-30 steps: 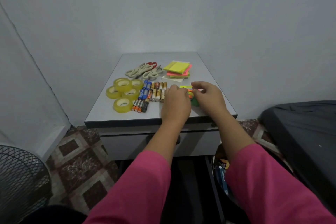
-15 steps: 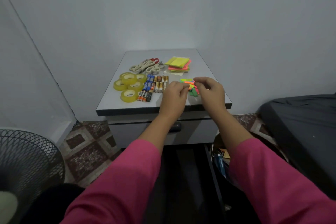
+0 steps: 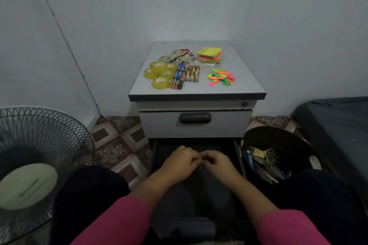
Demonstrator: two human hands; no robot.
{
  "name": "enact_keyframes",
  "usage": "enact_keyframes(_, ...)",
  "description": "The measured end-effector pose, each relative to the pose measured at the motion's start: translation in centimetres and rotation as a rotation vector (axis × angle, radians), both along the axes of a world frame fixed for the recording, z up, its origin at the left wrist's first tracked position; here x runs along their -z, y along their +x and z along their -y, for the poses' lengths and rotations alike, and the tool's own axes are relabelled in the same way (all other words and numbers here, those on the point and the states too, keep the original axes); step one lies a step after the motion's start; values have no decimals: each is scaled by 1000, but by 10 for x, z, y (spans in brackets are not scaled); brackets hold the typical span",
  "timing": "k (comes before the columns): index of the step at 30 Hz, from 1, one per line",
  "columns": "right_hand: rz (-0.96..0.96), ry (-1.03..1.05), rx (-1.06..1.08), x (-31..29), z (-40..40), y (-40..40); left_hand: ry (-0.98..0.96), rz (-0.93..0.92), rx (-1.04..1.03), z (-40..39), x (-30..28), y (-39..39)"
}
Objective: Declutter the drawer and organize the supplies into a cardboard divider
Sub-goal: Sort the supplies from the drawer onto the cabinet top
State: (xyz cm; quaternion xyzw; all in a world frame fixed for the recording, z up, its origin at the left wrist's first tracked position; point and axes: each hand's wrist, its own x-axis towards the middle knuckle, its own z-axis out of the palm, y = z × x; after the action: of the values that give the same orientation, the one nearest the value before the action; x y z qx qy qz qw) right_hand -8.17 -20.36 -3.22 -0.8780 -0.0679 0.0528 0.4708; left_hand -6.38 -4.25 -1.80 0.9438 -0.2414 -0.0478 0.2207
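On the grey cabinet top (image 3: 246, 83) lie sorted supplies: yellow tape rolls (image 3: 159, 75), a block of batteries (image 3: 186, 75), scissors (image 3: 176, 56), a stack of neon sticky notes (image 3: 211, 55) and a loose pile of neon page flags (image 3: 221, 78). Below, the bottom drawer (image 3: 191, 197) is pulled out, dark inside; its contents cannot be made out. My left hand (image 3: 179, 162) and my right hand (image 3: 220, 163) hover over that drawer with fingers curled and fingertips meeting. I see nothing between them. No cardboard divider is in view.
The upper drawer with a dark handle (image 3: 195, 117) is closed. A round dark bin (image 3: 278, 157) with discarded items stands right of the open drawer. A floor fan (image 3: 39, 155) is at left, a black-covered bed (image 3: 338, 125) at right. Walls enclose the cabinet.
Both hands left the page flags on the cabinet top and dropped down to the open bottom drawer. The view pulled back and tilted down; the flags now lie uncovered.
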Motion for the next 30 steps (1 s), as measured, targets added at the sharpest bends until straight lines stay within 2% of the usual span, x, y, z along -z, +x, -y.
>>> enact_keyframes(4, -241, -242, -277, 17, -3, -10, 154, -263, 5, -10, 23, -19)
enact_keyframes(8, -493, -334, -413, 23, -7, -27, 391, -564, 129, -9, 32, -34)
enact_keyframes(12, -699, -474, -514, 20, -9, -39, 438, -740, 132, -5, 35, -45)
enact_keyframes(18, -756, -579, -593, 21, -10, -42, 465, -845, 135, -5, 24, -46)
enact_keyframes(25, -694, -557, -596, 23, -7, -42, 569, -766, 256, -3, 23, -48)
enact_keyframes(30, -673, -522, -584, 28, -2, -40, 521, -753, 244, -4, 28, -46)
